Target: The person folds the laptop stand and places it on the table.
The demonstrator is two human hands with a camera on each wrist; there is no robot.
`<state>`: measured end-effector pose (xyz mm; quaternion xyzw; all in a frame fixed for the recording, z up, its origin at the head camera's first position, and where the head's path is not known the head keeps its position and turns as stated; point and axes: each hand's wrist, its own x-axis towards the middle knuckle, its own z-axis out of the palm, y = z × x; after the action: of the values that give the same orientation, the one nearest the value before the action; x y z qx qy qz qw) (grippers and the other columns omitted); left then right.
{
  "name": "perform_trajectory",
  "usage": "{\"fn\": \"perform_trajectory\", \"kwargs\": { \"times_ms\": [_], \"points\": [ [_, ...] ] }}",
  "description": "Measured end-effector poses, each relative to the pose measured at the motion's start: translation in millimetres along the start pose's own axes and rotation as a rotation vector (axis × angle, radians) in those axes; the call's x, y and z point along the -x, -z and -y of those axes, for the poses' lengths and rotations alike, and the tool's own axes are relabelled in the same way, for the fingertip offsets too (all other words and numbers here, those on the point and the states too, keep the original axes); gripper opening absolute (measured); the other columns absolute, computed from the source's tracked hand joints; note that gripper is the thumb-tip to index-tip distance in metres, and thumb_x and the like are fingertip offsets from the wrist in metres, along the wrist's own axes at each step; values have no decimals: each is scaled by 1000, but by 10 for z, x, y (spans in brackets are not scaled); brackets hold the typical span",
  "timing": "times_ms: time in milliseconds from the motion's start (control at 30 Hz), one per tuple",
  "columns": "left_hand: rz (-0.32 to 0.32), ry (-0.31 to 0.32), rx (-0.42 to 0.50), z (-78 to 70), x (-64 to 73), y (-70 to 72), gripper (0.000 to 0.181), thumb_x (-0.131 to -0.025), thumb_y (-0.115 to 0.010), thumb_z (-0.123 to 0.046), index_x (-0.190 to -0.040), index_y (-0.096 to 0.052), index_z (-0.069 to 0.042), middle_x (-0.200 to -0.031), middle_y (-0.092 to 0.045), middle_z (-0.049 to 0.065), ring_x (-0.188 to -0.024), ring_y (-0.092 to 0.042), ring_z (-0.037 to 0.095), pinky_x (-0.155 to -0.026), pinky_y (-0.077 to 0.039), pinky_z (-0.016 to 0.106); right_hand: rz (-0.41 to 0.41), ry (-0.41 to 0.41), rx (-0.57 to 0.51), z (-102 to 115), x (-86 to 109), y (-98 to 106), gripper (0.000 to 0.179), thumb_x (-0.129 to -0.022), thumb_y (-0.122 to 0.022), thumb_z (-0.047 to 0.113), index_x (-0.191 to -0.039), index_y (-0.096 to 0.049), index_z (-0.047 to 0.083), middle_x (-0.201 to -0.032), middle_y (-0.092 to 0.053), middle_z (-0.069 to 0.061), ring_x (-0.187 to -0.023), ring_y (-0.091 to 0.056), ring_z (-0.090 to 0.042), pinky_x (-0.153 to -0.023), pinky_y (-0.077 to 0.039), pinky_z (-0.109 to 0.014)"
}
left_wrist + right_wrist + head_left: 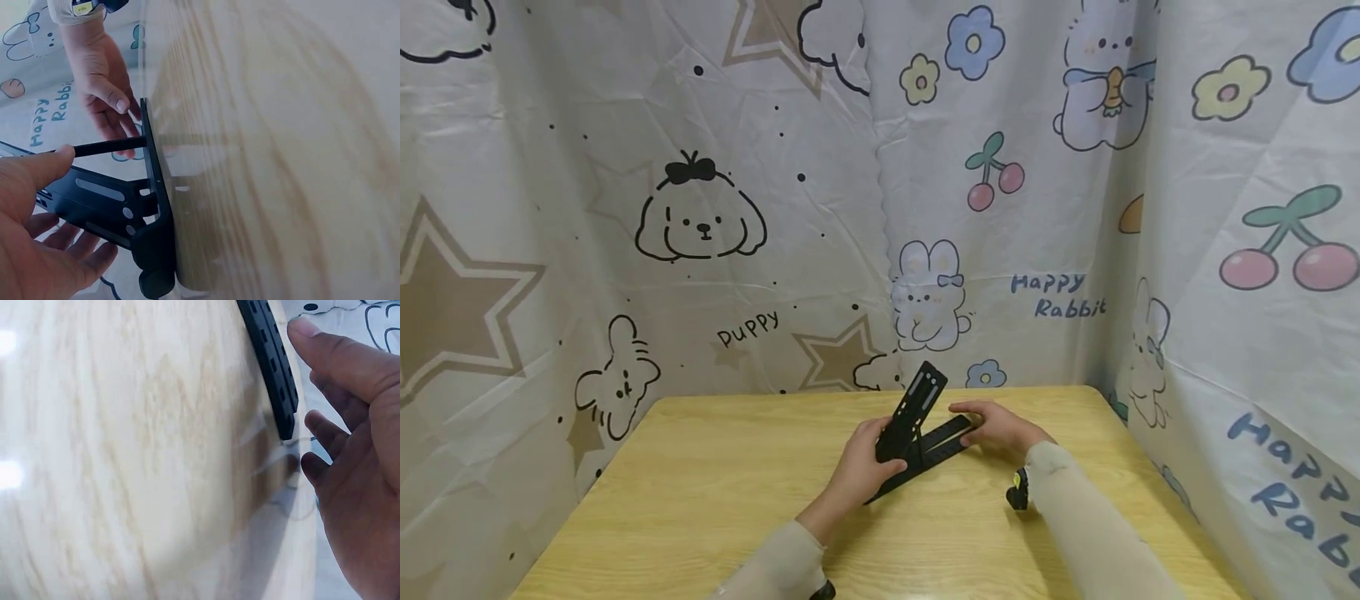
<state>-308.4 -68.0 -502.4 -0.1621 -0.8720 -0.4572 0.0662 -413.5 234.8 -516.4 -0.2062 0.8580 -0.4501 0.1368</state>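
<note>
A black folding stand is on the wooden table, its slotted upper plate tilted up from a long flat base. My left hand grips the upper plate near the hinge. In the left wrist view the thumb lies on a thin support strut, with the other fingers under the plate. Beside the far end of the base is my right hand, fingers spread and loosely bent. The right wrist view shows a small gap between those fingers and the ridged base end.
The light wooden table stretches to both sides of the stand. Behind it and at the sides hangs a white curtain printed with cartoon animals, stars, flowers and cherries. A small black device is on the right wrist.
</note>
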Motion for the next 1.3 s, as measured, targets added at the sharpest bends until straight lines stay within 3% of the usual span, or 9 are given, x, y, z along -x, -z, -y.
{"fn": "perform_trajectory", "kwargs": {
  "times_ms": [33,200,367,500,767,1100,1300],
  "points": [
    [-3,3,3,7,8,-14,71,-88,-82,-16,-150,-49,-6,-149,-49,16,-133,-52,35,-109,-46,55,-4,-10,-1,-23,10,-15,72,-86,-80,4,-151,-50,9,-162,-37,-16,-149,-33,-40,-123,-22,-61],
    [-35,2,0,31,11,-26,70,-87,-83,-14,-149,-51,-7,-141,-56,12,-128,-55,32,-104,-50,52,17,-31,20,-83,18,-53,75,-84,-82,7,-152,-49,9,-159,-39,-20,-137,-48,-39,-119,-31,-58],
    [-46,-22,-4,11,-45,-26,69,-85,-84,-13,-146,-53,-5,-137,-59,12,-123,-58,32,-100,-52,51,4,-41,107,-85,25,14,72,-84,-80,3,-150,-52,13,-157,-44,-19,-141,-44,-41,-119,-32,-59],
    [-30,-26,-17,2,-60,-19,69,-85,-84,-14,-146,-53,-5,-139,-58,13,-122,-58,33,-99,-52,51,0,4,191,-119,9,54,68,-86,-79,3,-149,-53,11,-156,-45,-19,-143,-41,-43,-119,-32,-60],
    [-11,-3,-18,21,-52,1,69,-88,-82,-16,-149,-51,-7,-141,-55,13,-126,-56,33,-103,-51,51,-25,49,210,-149,-5,26,59,-85,-82,8,-140,-61,11,-151,-52,-16,-143,-41,-42,-120,-30,-59],
    [49,-14,-68,66,-85,84,72,-88,-81,-14,-151,-48,-5,-142,-54,16,-128,-55,35,-106,-49,54,-8,131,265,-139,54,-3,54,-83,-84,10,-134,-66,5,-141,-57,-16,-134,-48,-42,-116,-35,-61],
    [96,-37,-109,94,-154,173,70,-88,-81,-12,-150,-49,-4,-143,-53,17,-128,-56,35,-104,-51,51,-2,142,296,-109,93,-28,54,-82,-86,15,-131,-69,6,-131,-60,-11,-125,-52,-36,-112,-39,-59]
  ]
}}
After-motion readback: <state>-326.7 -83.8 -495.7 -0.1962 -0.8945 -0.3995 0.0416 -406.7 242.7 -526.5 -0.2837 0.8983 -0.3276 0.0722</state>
